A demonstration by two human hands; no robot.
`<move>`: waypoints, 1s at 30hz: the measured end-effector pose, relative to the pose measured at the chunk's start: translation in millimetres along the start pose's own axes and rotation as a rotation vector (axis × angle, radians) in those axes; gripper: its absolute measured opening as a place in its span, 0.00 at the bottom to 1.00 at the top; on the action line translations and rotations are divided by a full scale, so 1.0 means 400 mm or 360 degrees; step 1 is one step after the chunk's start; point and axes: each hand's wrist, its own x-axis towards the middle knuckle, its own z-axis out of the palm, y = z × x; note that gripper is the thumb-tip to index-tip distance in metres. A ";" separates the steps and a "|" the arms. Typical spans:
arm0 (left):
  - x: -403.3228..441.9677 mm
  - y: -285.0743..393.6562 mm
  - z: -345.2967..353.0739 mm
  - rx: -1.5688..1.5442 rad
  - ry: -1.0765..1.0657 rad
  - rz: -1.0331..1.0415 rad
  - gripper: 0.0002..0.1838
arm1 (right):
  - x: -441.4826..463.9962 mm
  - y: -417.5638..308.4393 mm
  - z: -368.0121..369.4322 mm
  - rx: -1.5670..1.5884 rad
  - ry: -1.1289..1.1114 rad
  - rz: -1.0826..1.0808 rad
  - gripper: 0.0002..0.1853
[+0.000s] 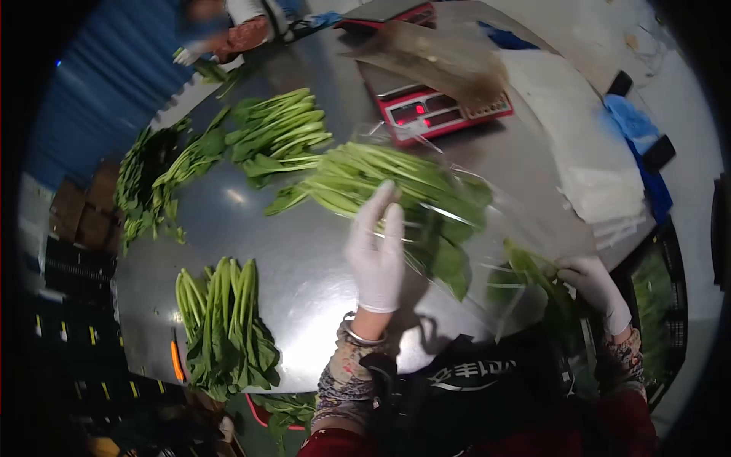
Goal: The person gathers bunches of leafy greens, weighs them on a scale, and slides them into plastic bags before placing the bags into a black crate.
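Observation:
A bunch of leafy greens [365, 179] lies in a clear plastic bag [449, 217] on the metal table, stems pointing left and leaves right. My left hand [377, 255], in a white glove, rests on the front of this bunch with its fingers stretched out. To the right, at the table's near edge, my gloved right hand [594, 286] pinches the thin stem of a loose leafy green [533, 274], whose leaves hang partly over my dark apron. I cannot tell whether the bag's right end touches that green.
Another bunch [221, 327] lies front left beside an orange-handled tool [177, 358]. More greens [282, 129] spread across the far left. A red scale [449, 114] with a brownish, blurred bag [434, 61] stands behind. White plastic sheets [586, 145] are stacked right. Another person's gloved hand [185, 55] shows at the back.

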 end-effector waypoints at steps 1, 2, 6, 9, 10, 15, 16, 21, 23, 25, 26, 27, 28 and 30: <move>-0.002 0.011 0.004 -0.0109 0.0000 -0.0047 0.16 | -0.026 -0.017 -0.016 0.0049 0.0006 0.0167 0.09; -0.006 0.019 0.013 -0.0217 0.0003 -0.0092 0.16 | -0.047 -0.020 -0.026 0.0099 0.0012 0.0328 0.09; -0.033 0.041 0.053 0.0253 -0.0361 0.0134 0.19 | -0.067 0.001 -0.038 -0.0134 0.0105 -0.0106 0.09; -0.037 0.037 0.066 0.0357 -0.0476 0.0347 0.19 | -0.093 0.060 -0.082 -0.0210 0.0100 -0.0348 0.09; -0.037 0.039 0.061 0.0369 -0.0490 0.0368 0.18 | -0.112 0.071 -0.111 -0.0215 0.0113 -0.0420 0.09; -0.055 0.056 0.043 0.0017 -0.0505 -0.0003 0.22 | -0.245 0.182 -0.254 0.0568 0.0578 -0.0437 0.18; -0.065 0.075 0.055 -0.0070 -0.0577 -0.0016 0.24 | -0.254 0.151 -0.241 0.0631 0.0763 -0.0454 0.19; -0.148 0.133 0.166 -0.0688 -0.1210 0.0036 0.54 | -0.149 -0.096 -0.046 0.0916 0.0761 -0.0268 0.13; -0.188 0.150 0.188 -0.1033 -0.0963 -0.0418 0.49 | -0.034 -0.063 0.082 0.0462 0.0531 -0.0716 0.12; -0.127 0.179 0.131 -0.0720 -0.0396 -0.0640 0.16 | 0.018 -0.125 0.187 -0.0220 0.0743 -0.1740 0.13; -0.096 0.169 0.072 -0.0763 -0.0211 -0.0837 0.10 | 0.011 -0.137 0.211 0.0223 0.0535 -0.1574 0.13; -0.076 0.110 -0.015 -0.0572 -0.0043 -0.0852 0.10 | 0.015 -0.122 0.177 0.0034 0.0405 -0.1508 0.13; -0.060 0.106 -0.099 -0.0347 0.0098 -0.0802 0.12 | 0.028 -0.097 0.122 -0.0160 0.0264 -0.1443 0.12; -0.034 -0.007 -0.339 0.0524 0.0129 -0.0753 0.21 | 0.060 -0.002 0.081 -0.0330 -0.0099 -0.1318 0.10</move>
